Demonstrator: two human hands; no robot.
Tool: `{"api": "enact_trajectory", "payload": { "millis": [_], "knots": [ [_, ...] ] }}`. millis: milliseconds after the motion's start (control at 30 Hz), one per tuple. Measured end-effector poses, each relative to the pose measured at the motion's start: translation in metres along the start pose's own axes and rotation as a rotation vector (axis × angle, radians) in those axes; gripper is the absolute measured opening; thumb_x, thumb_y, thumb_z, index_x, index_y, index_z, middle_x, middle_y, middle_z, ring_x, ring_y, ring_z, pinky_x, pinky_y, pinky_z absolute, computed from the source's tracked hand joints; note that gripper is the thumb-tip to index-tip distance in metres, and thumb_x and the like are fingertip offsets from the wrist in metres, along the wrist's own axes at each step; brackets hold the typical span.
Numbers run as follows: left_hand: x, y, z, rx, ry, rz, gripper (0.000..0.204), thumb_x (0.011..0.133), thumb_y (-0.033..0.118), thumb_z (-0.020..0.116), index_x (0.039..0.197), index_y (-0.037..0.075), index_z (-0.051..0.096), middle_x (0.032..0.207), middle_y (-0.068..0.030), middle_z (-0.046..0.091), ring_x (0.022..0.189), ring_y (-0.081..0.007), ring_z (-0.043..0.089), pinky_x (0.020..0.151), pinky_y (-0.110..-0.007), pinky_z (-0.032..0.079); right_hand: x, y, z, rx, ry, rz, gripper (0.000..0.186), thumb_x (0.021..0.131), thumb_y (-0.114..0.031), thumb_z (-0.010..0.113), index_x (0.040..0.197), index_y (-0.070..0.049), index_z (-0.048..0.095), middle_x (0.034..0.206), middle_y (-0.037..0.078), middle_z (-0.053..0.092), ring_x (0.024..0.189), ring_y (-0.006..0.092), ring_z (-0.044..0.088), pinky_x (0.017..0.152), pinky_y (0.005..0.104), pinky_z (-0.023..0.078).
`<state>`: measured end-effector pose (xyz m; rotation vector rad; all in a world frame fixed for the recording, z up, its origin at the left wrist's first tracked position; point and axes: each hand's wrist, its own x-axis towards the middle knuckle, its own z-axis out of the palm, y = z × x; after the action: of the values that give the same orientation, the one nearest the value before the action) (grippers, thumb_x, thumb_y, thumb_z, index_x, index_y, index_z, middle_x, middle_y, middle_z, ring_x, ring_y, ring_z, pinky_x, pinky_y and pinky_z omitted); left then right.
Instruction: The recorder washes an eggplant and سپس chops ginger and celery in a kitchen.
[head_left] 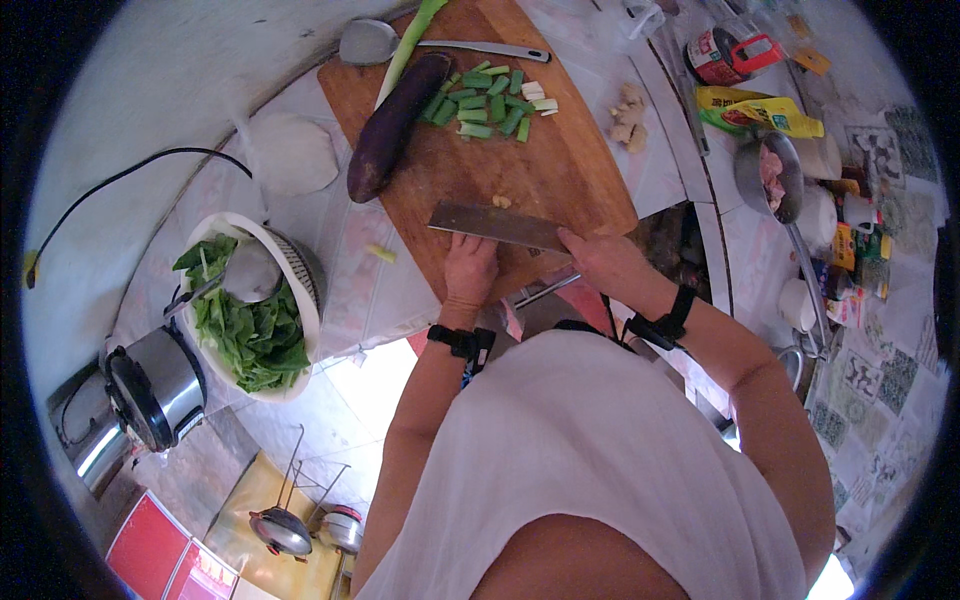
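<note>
In my right hand (602, 266) is the handle of a cleaver (495, 224), its broad blade pointing left across the near part of a wooden cutting board (570, 170). My left hand (470, 268) is at the near side of the blade with its fingers bent in; the blade covers the fingertips and whatever they hold. Just beyond the blade lie small pale yellow pieces (501, 201). Farther up the board are cut green onion pieces (490, 103) and a whole purple eggplant (398, 128). A long green onion stalk (408, 48) lies partly under the eggplant.
A metal spatula (370, 43) rests across the board's far end. At left stand a white basket (305, 335) of leafy greens (250, 325) with a ladle (252, 272), and a rice cooker (160, 385). Ginger (629, 118) lies right of the board; farther right, a pan (789, 160) holds meat.
</note>
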<state>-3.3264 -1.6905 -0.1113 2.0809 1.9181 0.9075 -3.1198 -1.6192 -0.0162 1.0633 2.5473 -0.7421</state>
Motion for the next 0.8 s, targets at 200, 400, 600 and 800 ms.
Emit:
{"api": "enact_trajectory", "payload": {
  "millis": [200, 400, 600, 800],
  "knots": [
    [0.001, 0.002, 0.000, 0.021, 0.004, -0.012, 0.034, 0.063, 0.000, 0.053, 0.095, 0.008, 0.060, 0.102, -0.0094, 0.054, 0.101, -0.0314, 0.049, 0.085, -0.036, 0.044, -0.003, 0.003, -0.006, 0.034, 0.027, 0.002, 0.036, 0.076, -0.014, 0.050, 0.111, -0.004, 0.048, 0.075, 0.016, 0.059, 0.070, 0.0336, 0.058, 0.059, 0.0422, 0.047],
    [0.004, 0.006, -0.005, 0.024, -0.039, -0.013, 0.033, 0.065, 0.000, 0.053, 0.096, 0.007, 0.059, 0.102, -0.0117, 0.053, 0.101, -0.0331, 0.048, 0.085, -0.037, 0.044, -0.033, -0.003, -0.023, 0.075, -0.038, 0.115, 0.031, 0.078, -0.015, 0.049, 0.107, -0.005, 0.049, 0.077, 0.016, 0.058, 0.069, 0.0335, 0.058, 0.058, 0.0419, 0.047],
    [0.000, 0.002, 0.000, 0.042, 0.002, 0.009, 0.031, 0.067, 0.000, 0.052, 0.097, 0.005, 0.059, 0.105, -0.0120, 0.053, 0.105, -0.0330, 0.047, 0.090, -0.038, 0.041, -0.038, 0.003, -0.018, 0.044, 0.034, 0.051, 0.028, 0.078, -0.015, 0.049, 0.104, -0.005, 0.048, 0.072, 0.016, 0.057, 0.065, 0.0332, 0.058, 0.055, 0.0416, 0.047],
    [-0.003, 0.000, 0.003, -0.006, -0.008, -0.001, 0.031, 0.067, 0.000, 0.052, 0.097, 0.005, 0.060, 0.105, -0.0114, 0.054, 0.105, -0.0329, 0.047, 0.091, -0.038, 0.040, -0.034, 0.004, -0.009, 0.041, -0.061, 0.090, 0.029, 0.078, -0.017, 0.051, 0.104, -0.006, 0.048, 0.068, 0.015, 0.057, 0.061, 0.0331, 0.058, 0.051, 0.0423, 0.046]
  ]
}}
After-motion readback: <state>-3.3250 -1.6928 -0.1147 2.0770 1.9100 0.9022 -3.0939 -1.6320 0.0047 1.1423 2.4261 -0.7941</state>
